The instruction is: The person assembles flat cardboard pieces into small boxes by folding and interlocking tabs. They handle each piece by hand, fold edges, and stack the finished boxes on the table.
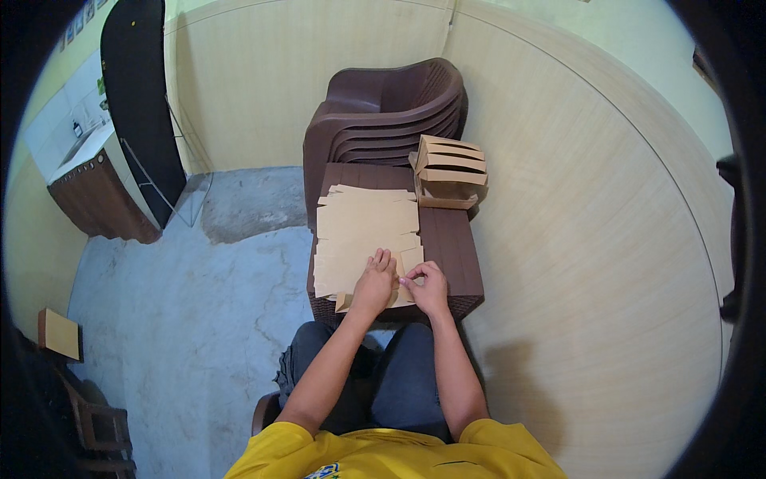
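Note:
A flat brown cardboard box blank (367, 215), notched along its edges, lies on a dark brown table (451, 247); it seems to be the top one of a stack. My left hand (375, 281) rests on its near part, fingers stretched out and pressing down. Close beside it, my right hand (427, 286) pinches a small flap at the near right of the cardboard, thumb and fingertips together. A folded edge stands up a little near my left wrist. The exact grip of the right fingertips is partly hidden.
Folded cardboard boxes (452, 172) sit at the table's far right corner. Behind the table rises a stack of brown plastic chairs (383, 104). A wood-toned wall (590, 239) runs along the right. An ironing board (136, 104) leans at the far left, beside a sink counter (84, 152).

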The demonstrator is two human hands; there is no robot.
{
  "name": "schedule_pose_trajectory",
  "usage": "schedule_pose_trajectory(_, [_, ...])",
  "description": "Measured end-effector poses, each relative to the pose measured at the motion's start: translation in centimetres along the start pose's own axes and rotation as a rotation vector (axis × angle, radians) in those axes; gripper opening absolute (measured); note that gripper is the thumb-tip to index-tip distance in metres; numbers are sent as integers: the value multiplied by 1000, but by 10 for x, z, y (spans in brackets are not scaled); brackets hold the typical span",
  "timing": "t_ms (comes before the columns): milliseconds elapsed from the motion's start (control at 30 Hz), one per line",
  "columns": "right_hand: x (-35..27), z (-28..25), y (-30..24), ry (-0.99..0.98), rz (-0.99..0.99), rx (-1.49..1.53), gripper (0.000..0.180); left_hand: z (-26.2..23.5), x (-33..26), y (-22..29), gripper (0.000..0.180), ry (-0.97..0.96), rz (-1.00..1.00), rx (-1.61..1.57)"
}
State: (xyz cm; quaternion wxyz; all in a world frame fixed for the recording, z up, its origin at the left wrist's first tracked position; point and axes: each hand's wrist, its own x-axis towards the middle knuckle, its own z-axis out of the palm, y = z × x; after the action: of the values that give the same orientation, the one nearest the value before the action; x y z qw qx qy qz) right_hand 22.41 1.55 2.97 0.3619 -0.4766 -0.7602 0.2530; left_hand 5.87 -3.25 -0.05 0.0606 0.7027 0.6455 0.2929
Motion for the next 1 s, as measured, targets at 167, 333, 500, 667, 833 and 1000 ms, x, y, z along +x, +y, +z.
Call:
schedule_pose_trajectory(167, [7, 8, 0, 63, 82, -41, 26, 2, -1, -3, 46, 5, 13, 8])
schedule_pose_trajectory(333, [15, 13, -10, 95, 246, -146, 32, 2, -2, -5, 46, -20, 21, 9])
schedule_pose_trajectory(500, [34, 23, -19, 160, 254, -239, 37, 4, -4, -8, 46, 28, 42, -37])
schedule_pose_trajectory(667, [53, 25, -19, 132, 317, -305, 40, 6, -3, -8, 44, 53, 52, -54])
schedule_pose_trajectory(833, [56, 21, -12, 158, 225, -269, 48, -18, -1, -5, 41, 29, -20, -185])
schedule_pose_trajectory(1000, [45, 25, -11, 82, 94, -492, 51, -41, 14, 6, 23, 9, -165, -65])
